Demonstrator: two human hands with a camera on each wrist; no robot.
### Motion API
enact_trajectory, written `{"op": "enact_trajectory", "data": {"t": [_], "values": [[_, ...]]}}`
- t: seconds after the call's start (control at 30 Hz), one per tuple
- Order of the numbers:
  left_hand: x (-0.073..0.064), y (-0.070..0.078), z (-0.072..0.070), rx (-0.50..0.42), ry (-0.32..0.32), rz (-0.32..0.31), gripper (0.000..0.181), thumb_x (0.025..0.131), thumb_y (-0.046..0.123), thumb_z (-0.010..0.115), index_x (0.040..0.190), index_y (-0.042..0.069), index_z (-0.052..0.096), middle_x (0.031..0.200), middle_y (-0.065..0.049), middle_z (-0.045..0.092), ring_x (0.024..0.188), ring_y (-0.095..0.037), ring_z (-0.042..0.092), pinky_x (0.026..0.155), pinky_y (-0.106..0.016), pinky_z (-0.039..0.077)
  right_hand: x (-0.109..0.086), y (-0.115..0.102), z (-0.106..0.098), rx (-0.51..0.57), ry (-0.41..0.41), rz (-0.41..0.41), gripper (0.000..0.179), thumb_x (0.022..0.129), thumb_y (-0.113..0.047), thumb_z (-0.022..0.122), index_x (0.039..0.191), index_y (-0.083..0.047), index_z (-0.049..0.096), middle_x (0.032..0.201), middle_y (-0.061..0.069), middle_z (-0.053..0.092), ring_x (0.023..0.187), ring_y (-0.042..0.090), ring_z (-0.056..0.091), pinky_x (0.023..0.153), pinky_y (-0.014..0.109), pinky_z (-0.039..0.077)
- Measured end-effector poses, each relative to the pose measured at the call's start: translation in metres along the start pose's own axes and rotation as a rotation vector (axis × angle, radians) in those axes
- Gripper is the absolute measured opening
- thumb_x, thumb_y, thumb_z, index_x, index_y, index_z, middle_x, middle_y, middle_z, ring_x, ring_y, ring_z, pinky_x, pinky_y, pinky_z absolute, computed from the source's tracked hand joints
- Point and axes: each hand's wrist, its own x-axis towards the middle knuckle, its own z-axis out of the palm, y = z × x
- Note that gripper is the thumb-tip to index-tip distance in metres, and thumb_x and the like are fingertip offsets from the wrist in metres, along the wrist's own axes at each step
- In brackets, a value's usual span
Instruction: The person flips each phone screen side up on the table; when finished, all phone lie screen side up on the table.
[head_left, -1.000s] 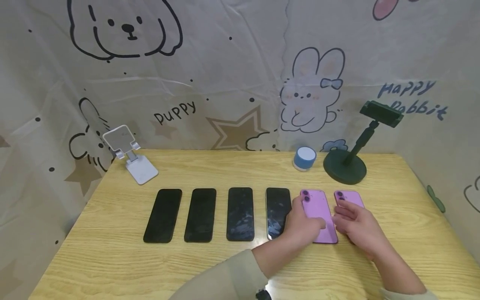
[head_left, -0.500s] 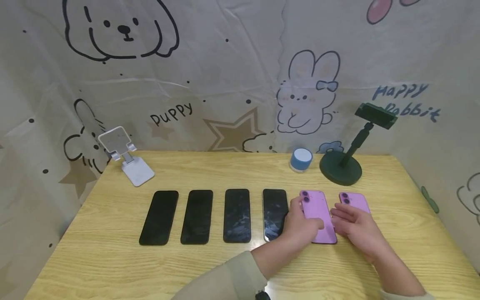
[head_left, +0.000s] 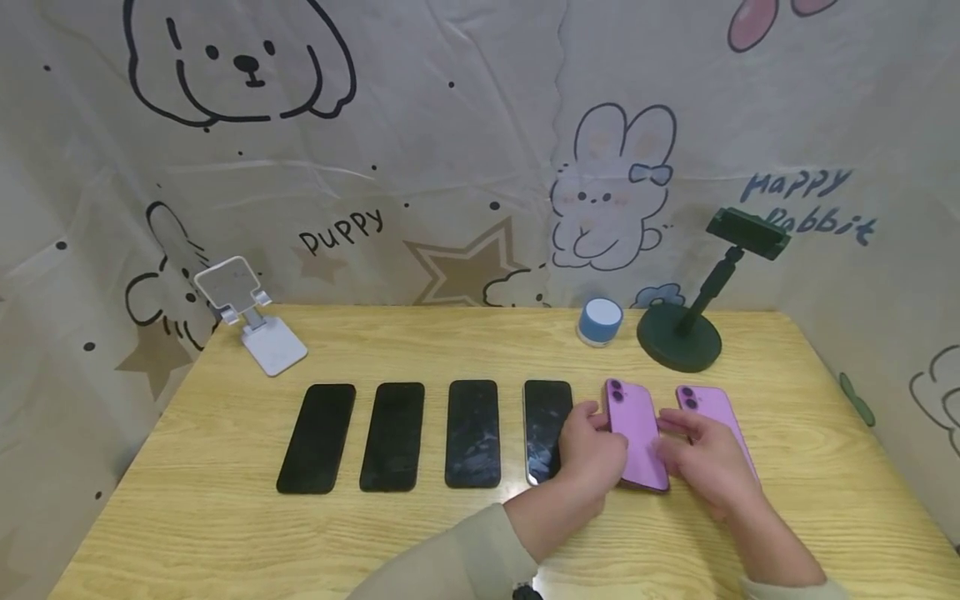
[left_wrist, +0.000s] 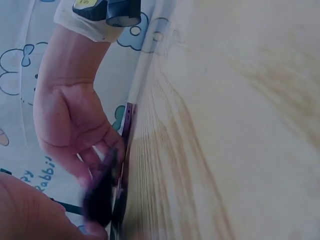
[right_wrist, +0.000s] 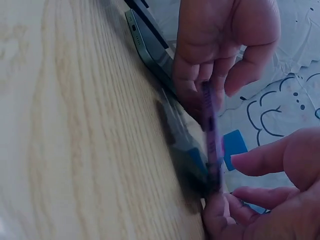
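A pink smartphone (head_left: pixel 637 433), back side up with two camera lenses, is between my hands. My left hand (head_left: pixel 588 450) grips its left edge and my right hand (head_left: pixel 708 462) holds its right edge. In the right wrist view the smartphone (right_wrist: pixel 214 135) stands edge-on, tilted and raised off the wood, fingers of both hands at its ends. A blurred dark side of the smartphone (left_wrist: pixel 100 192) shows in the left wrist view. Under my right hand lies a second pink smartphone (head_left: pixel 712 407), partly covered. A black-screened smartphone (head_left: pixel 546 425) lies just left of my left hand.
Several black smartphones, one of them this phone (head_left: pixel 472 433), lie in a row leftward on the wooden table (head_left: pixel 420 350). Behind them stand a white phone stand (head_left: pixel 273 343), a blue-and-white round container (head_left: pixel 600 321) and a dark green stand (head_left: pixel 681 335). A printed cloth (head_left: pixel 450 142) hangs behind.
My right hand has closed in on the near pink smartphone's right edge. That smartphone has tilted and its left edge has come away from the table. My left hand has shifted slightly left.
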Motion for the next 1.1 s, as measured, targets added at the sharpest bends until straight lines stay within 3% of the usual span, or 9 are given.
{"op": "enact_trajectory", "data": {"t": [0.23, 0.4, 0.57, 0.67, 0.87, 1.0, 1.1], "values": [[0.004, -0.003, 0.001, -0.066, -0.034, -0.020, 0.057, 0.070, -0.021, 0.051, 0.123, -0.003, 0.062, 0.103, -0.007, 0.064, 0.095, -0.023, 0.061, 0.084, -0.039, 0.054, -0.002, 0.005, 0.007, 0.183, 0.017, 0.021, 0.063, 0.090, 0.006, 0.066, 0.146, 0.013, 0.038, 0.144, 0.033, 0.042, 0.104, 0.013, 0.060, 0.083, 0.030, 0.055], [0.004, 0.003, 0.000, -0.145, -0.045, -0.004, 0.049, 0.070, -0.020, 0.058, 0.112, 0.002, 0.065, 0.098, -0.005, 0.063, 0.090, -0.022, 0.063, 0.078, -0.036, 0.056, -0.004, 0.006, 0.010, 0.246, 0.034, -0.018, 0.061, 0.091, 0.003, 0.068, 0.145, 0.011, 0.041, 0.144, 0.031, 0.042, 0.098, 0.006, 0.062, 0.083, 0.030, 0.055], [0.002, 0.009, -0.002, -0.229, -0.090, -0.020, 0.039, 0.070, -0.015, 0.069, 0.103, 0.005, 0.064, 0.093, -0.006, 0.064, 0.084, -0.022, 0.065, 0.074, -0.036, 0.057, -0.005, 0.005, 0.013, 0.311, -0.023, -0.059, 0.063, 0.094, -0.010, 0.072, 0.146, 0.009, 0.042, 0.146, 0.028, 0.039, 0.102, 0.007, 0.064, 0.084, 0.030, 0.054], [0.001, 0.010, -0.003, -0.235, -0.123, -0.020, 0.030, 0.075, -0.008, 0.070, 0.101, 0.004, 0.067, 0.091, -0.006, 0.066, 0.081, -0.020, 0.065, 0.077, -0.038, 0.055, -0.006, 0.004, 0.013, 0.365, -0.062, -0.082, 0.061, 0.097, -0.017, 0.069, 0.147, 0.007, 0.042, 0.140, 0.020, 0.049, 0.104, 0.012, 0.065, 0.085, 0.031, 0.054], [0.001, 0.008, -0.005, -0.112, -0.166, 0.034, 0.016, 0.086, -0.004, 0.068, 0.097, 0.007, 0.072, 0.088, 0.000, 0.064, 0.076, -0.018, 0.063, 0.072, -0.037, 0.055, -0.008, 0.006, 0.012, 0.516, -0.127, -0.124, 0.052, 0.103, -0.015, 0.059, 0.146, 0.008, 0.041, 0.121, -0.006, 0.066, 0.110, 0.010, 0.062, 0.089, 0.029, 0.052], [0.001, 0.009, -0.008, 0.080, -0.119, 0.071, 0.016, 0.083, 0.006, 0.080, 0.097, 0.013, 0.075, 0.096, -0.001, 0.062, 0.088, -0.019, 0.060, 0.077, -0.039, 0.053, -0.011, 0.005, 0.010, 0.606, -0.182, -0.163, 0.032, 0.106, -0.014, 0.052, 0.136, -0.013, 0.063, 0.122, -0.006, 0.067, 0.111, 0.009, 0.062, 0.088, 0.028, 0.052], [0.001, 0.010, -0.010, 0.176, -0.079, 0.085, 0.026, 0.078, 0.013, 0.086, 0.102, 0.015, 0.077, 0.105, -0.001, 0.064, 0.102, -0.022, 0.059, 0.087, -0.041, 0.050, -0.012, 0.004, 0.008, 0.677, -0.232, -0.196, 0.031, 0.108, -0.015, 0.046, 0.125, -0.022, 0.071, 0.123, -0.002, 0.068, 0.107, 0.010, 0.064, 0.083, 0.028, 0.054]]}}
